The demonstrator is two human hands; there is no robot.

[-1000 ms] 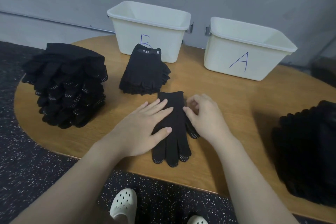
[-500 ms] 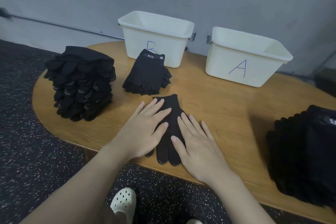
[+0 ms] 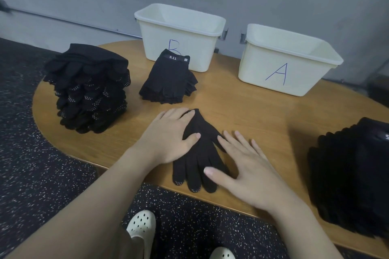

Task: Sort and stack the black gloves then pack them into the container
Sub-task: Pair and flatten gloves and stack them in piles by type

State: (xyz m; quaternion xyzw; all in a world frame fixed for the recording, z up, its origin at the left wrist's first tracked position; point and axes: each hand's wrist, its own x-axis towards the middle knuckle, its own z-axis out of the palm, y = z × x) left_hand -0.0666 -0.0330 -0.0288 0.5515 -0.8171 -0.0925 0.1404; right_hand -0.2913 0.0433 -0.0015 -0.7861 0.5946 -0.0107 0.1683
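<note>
A black glove [image 3: 199, 151] lies flat near the front edge of the wooden table [image 3: 248, 109], cuff pointing away from the person and fingertips, some showing white grip dots, reaching toward the near edge. The left hand [image 3: 166, 139] rests on the glove's left side with fingers straight and spread, thumb laid across the palm area; it presses rather than grips. The right hand [image 3: 248, 170] lies flat as well, fingers extended, its thumb and forefinger touching the glove's right edge while the other fingers sit on bare wood; it holds nothing. Behind the glove, a small stack [image 3: 168, 79] of fingerless gloves with a "5.11" label sits just in front of bin B [image 3: 181, 33]. Bin A [image 3: 288, 59] stands to the right of it, against the wall. A tall pile [image 3: 88, 86] of dotted gloves occupies the table's left end, and another dark heap [image 3: 353, 176] sits at the right edge, partly cut off. Below the table, white clogs [image 3: 141, 225] show on speckled floor.
</note>
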